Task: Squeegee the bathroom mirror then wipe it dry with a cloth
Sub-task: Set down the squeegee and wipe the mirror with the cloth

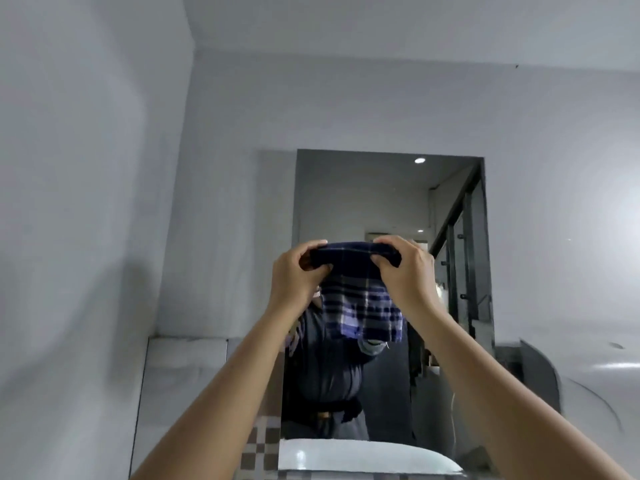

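Both grips hold a plaid cloth before the wall mirror.

Pale grey walls, white ceiling, checkered tiles below

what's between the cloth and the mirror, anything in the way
Nothing visible. Both the left hand and right hand hold the plaid cloth bunched up in front of the mirror, with only open air between it and the glass.
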Motion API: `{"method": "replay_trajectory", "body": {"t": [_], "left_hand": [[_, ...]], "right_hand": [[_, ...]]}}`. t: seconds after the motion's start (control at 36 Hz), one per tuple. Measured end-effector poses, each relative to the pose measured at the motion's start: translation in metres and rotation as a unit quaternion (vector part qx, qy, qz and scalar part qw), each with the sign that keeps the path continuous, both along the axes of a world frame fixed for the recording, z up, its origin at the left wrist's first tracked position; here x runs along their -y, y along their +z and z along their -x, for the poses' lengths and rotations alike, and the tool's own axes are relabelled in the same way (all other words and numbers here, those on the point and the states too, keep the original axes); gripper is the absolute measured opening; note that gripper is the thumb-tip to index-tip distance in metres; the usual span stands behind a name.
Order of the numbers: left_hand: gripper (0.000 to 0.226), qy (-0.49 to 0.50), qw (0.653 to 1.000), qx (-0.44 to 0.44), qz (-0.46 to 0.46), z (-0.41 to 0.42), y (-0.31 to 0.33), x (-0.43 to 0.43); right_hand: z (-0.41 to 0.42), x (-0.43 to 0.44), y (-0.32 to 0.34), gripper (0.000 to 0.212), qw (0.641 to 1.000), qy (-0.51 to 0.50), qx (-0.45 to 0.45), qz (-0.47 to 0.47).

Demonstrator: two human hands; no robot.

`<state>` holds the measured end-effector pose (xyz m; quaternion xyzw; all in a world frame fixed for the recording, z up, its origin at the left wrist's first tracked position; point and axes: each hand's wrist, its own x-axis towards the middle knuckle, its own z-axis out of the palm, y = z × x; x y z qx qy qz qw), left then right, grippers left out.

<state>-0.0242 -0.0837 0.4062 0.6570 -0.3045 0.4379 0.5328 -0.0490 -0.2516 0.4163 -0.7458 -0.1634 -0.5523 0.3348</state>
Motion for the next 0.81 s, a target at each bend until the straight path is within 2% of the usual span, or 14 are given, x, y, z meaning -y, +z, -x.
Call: {"method": "replay_trajectory", "body": {"t": [0.25,0.44,0.67,0.81], "left_hand": [[0.03,0.081,0.994,0.046,0.052,-0.043,0.094,0.007],[0.029,0.163,0.98,0.105,0.042,-0.077,0.139,0.023],[0.037,0.186,0.97,0.151,0.038,-0.11,0.135,0.036],[0.034,0.19,0.956,0.223,0.012,-0.115,0.113,0.038]], "right_hand": [[-0.049,-0.013,0.095,0.023,0.999,0.001,0.051,-0.012],[-0.09,-0.017,0.131,0.029,0.995,0.012,0.084,-0.061],[-0.115,-0.01,0.127,0.027,0.991,0.023,0.104,-0.079],[-0.117,-0.004,0.116,0.025,0.991,-0.017,0.123,-0.054]]}}
